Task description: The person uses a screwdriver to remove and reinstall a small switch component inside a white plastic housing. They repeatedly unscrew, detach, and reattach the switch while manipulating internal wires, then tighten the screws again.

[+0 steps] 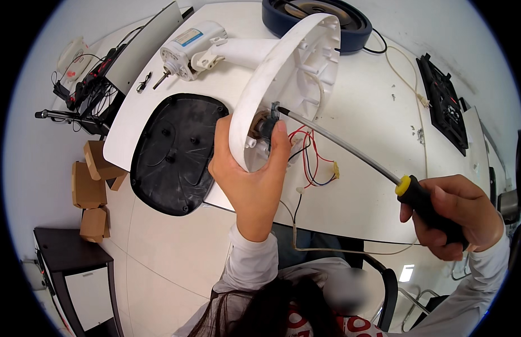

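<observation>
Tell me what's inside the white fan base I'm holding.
Inside the white fan base: moulded ribs, a dark part at the screwdriver tip, red, black and blue wires trailing out. The left hand covers the lower inside.

The fan base shell was white, and so was the desk. The screwdriver had a black handle with a yellow collar and a silver shaft. Red, black and white wires hung out. At the desk's left edge lay a black cover plate.
</observation>
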A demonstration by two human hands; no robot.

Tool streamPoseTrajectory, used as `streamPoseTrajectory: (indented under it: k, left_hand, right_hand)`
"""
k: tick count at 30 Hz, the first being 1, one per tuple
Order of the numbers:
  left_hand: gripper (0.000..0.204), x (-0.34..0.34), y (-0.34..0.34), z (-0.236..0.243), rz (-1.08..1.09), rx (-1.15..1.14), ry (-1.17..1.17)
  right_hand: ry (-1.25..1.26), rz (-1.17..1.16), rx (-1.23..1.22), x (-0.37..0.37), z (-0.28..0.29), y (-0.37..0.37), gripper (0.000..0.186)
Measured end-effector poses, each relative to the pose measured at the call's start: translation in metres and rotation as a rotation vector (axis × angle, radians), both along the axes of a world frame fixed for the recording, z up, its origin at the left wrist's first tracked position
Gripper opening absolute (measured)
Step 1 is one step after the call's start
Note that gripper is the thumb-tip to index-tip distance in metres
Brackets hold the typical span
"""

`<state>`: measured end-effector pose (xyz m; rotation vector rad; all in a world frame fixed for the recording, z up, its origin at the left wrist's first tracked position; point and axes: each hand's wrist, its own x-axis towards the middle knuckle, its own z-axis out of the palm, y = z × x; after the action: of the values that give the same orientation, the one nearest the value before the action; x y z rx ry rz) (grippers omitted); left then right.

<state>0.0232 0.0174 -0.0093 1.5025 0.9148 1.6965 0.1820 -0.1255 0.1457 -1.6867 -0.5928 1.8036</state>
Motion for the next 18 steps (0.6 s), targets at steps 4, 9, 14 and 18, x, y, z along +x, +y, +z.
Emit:
streamPoseTrajectory:
  k: [4,9,14,18]
  left_hand:
    - [0.024,0.003,-0.003,0.004,-0.036,-0.031,-0.032]
    - [0.024,0.0,0.001,-0.001,0.006,0.037,0.012]
    - [0.024,0.001,0.0,0.0,-0.019,0.01,-0.002]
    - [0.024,0.002,0.001,-0.001,-0.019,0.012,0.012]
  right_hand:
    - [-0.251,0.026,-0.039,-0.011,0.006,0.001,0.043]
    - [-1.673,0.502,0.683,-0.027,-0.017,-0.008,0.042]
    - [-1.993,0.637,0.657,-0.036,-0.015,-0.016,0.037]
    - [-1.636,0.564,0.506,-0.029,-0.008,-0.012,0.036]
